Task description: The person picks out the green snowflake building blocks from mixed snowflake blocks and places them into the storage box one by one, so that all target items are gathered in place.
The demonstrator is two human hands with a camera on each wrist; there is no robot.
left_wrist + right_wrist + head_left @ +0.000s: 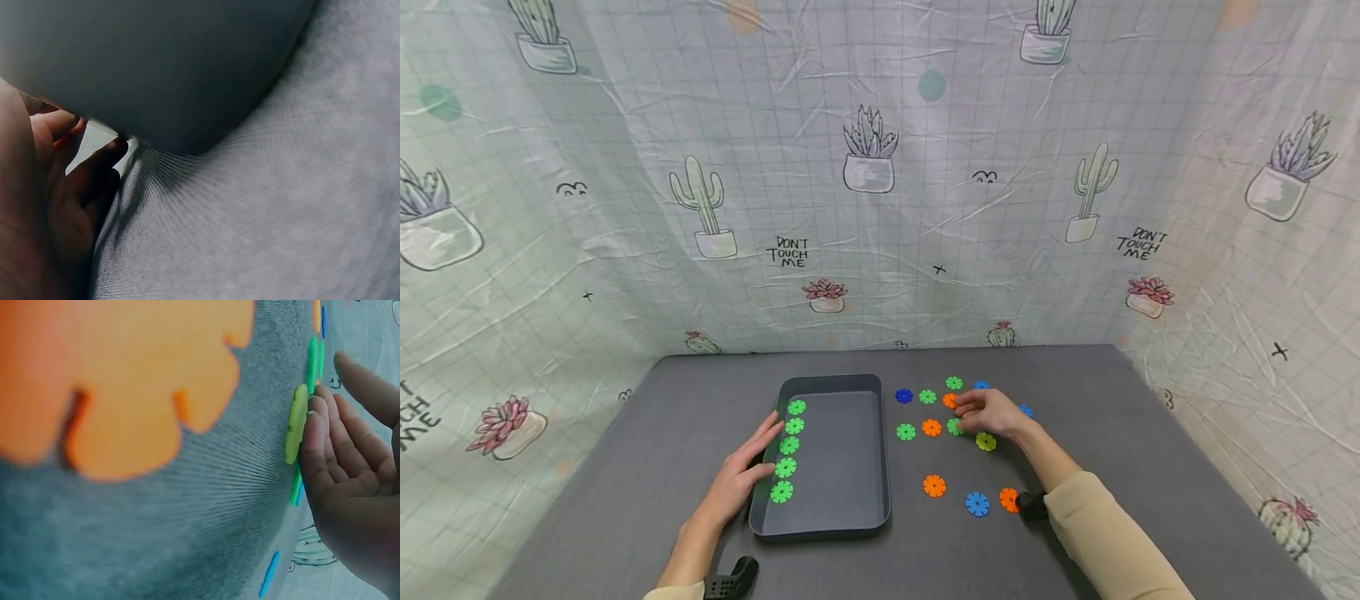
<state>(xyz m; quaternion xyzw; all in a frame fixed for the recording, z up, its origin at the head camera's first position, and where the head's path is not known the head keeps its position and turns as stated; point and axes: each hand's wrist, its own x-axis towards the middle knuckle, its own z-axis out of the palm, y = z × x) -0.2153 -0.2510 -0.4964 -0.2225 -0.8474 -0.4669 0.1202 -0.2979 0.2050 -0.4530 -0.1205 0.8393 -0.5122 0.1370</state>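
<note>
The left hand [733, 483], fingers loosely extended, rests against the near side wall of one tray [842, 467], where five green discs [787, 445] line up just beyond its fingertips. The right hand [992, 411] grasps nothing, its thumb apart from its fingers, just over the loose discs [931, 427]. Around it and nearer its wrist, four green, four orange, three light blue, one dark blue and one yellow-green show.
</note>
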